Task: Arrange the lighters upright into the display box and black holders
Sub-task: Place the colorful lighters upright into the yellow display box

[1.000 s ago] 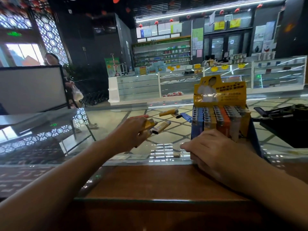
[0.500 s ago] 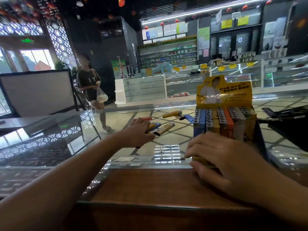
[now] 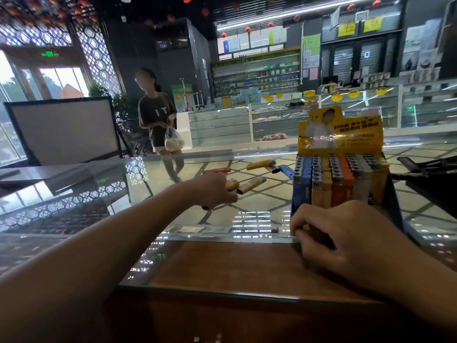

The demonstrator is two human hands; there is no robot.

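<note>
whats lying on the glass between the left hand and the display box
In the head view, a yellow lighter lies flat on the glass, just past the left hand, short of the display box; beyond it, bare glass.

Both forearms bare up to the frame edge, no sleeve/cuff visible on either. Left hand (image 3: 215, 190) and right hand (image 3: 346, 233): no gloves, rings, watch or wristband on the parts in view; wrists plain too. Right-hand fingertips (image 3: 295, 232) show short nails, no polish afaict; left fingertips are hidden on the far side of the hand, so can't tell there.
</note>
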